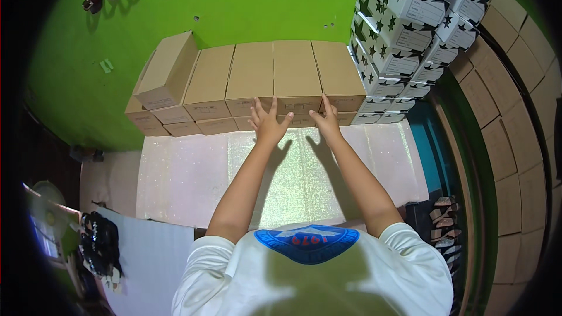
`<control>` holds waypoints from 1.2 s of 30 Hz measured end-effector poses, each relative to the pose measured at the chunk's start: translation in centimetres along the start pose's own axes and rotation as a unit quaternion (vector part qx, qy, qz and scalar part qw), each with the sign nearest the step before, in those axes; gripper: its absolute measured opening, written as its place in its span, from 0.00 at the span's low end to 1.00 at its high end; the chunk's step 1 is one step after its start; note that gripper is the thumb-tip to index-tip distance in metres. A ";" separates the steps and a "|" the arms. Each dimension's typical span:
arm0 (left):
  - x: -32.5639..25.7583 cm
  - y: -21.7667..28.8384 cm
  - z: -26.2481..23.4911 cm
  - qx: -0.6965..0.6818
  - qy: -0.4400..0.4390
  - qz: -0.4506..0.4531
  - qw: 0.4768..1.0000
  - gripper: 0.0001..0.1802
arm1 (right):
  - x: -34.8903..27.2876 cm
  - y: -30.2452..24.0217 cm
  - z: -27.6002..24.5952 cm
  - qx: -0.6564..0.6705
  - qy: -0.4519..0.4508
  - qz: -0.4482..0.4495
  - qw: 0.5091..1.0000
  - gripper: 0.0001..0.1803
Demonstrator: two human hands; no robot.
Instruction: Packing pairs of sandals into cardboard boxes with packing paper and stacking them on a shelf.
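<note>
White shirt (410, 275), blue emblem (304, 248) | left hand (270, 125): fingers spread apart at fronts of brown boxes (297, 70), contact unclear | right hand (329, 123): fingers apart too, near it, also at box fronts | brown boxes: 2 layers at counter (187, 169)'s far edge, against green wall (269, 9) | star-print boxes (410, 35): stacked just to their right
</note>
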State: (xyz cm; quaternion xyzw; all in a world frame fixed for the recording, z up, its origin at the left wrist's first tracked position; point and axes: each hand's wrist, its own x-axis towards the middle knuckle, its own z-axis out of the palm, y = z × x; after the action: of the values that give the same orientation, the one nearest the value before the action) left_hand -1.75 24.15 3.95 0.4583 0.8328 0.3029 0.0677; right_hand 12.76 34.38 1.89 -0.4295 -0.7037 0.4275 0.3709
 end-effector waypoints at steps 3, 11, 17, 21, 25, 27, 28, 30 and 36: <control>-0.5 0.4 0.3 -0.085 -0.037 -0.010 0.996 0.42 | -0.5 0.3 -0.8 0.071 -0.009 0.023 0.997 0.35; -0.1 0.0 2.9 -0.158 -0.038 -0.094 0.982 0.48 | -0.3 0.7 -0.6 0.133 -0.025 0.065 0.989 0.35; 1.0 -0.5 3.5 -0.283 -0.046 -0.112 0.951 0.48 | 0.4 0.4 -0.1 0.109 -0.023 0.053 0.992 0.39; 0.6 -1.9 3.0 -0.334 -0.027 -0.122 0.934 0.45 | -0.9 -2.1 -0.4 0.152 -0.066 0.075 0.983 0.37; -1.3 -1.0 2.3 -0.329 -0.016 -0.082 0.941 0.37 | -1.0 1.4 -1.6 0.164 -0.024 0.042 0.985 0.30; -3.2 -1.8 1.9 -0.303 0.015 -0.055 0.951 0.33 | -2.8 2.3 -1.6 0.212 0.008 0.041 0.976 0.21; -4.1 -2.5 1.4 -0.277 0.049 -0.031 0.959 0.29 | -4.3 1.1 -1.5 0.243 0.000 0.051 0.969 0.17; -5.0 -2.9 -0.4 -0.325 -0.030 -0.072 0.942 0.26 | -6.5 1.1 -2.2 0.219 0.009 0.057 0.974 0.16; -8.3 -1.7 -2.0 -0.391 -0.075 -0.111 0.910 0.24 | -11.6 1.1 -2.8 0.175 0.010 0.034 0.984 0.28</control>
State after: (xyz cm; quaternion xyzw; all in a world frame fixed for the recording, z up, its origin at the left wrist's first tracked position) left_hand 0.96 15.93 3.24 0.3214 0.6852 0.5598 0.3373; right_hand 19.66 24.81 0.09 -0.3861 -0.5994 0.5522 0.4320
